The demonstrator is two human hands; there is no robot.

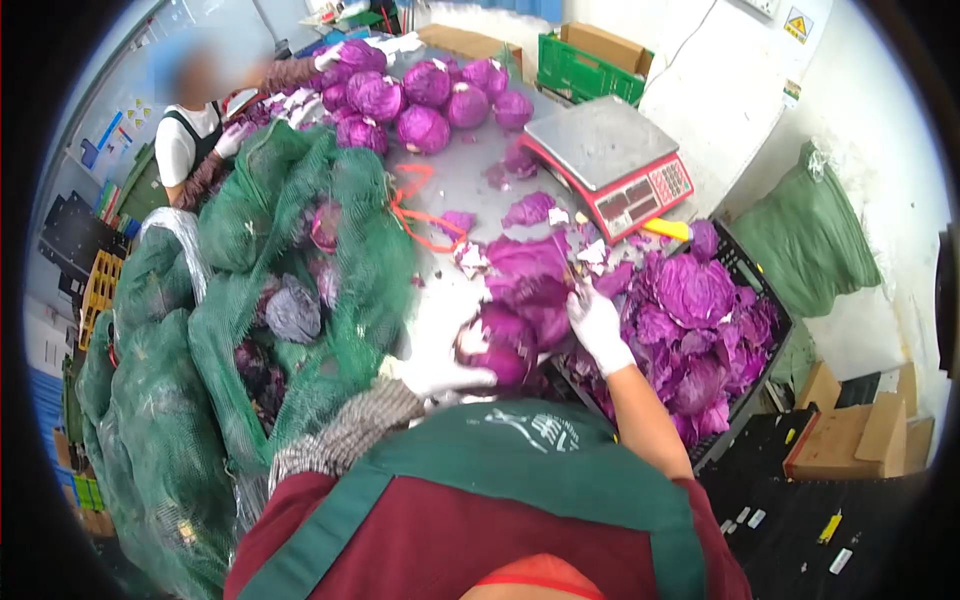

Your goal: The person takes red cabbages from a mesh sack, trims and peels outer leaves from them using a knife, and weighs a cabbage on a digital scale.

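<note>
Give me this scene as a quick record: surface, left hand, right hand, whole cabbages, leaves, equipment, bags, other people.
Surface: grey table
Left hand: white glove, against a purple cabbage
Right hand: white glove, fingers at purple leaves beside that cabbage; exact grip unclear
Whole cabbages: a group at the table's far end
Loose leaves: scattered on the table, heaped in a black crate
Equipment: red scale, its plate bare; yellow handle beside it
Bags: green mesh, cabbages inside
Other people: one co-worker, far left
</note>
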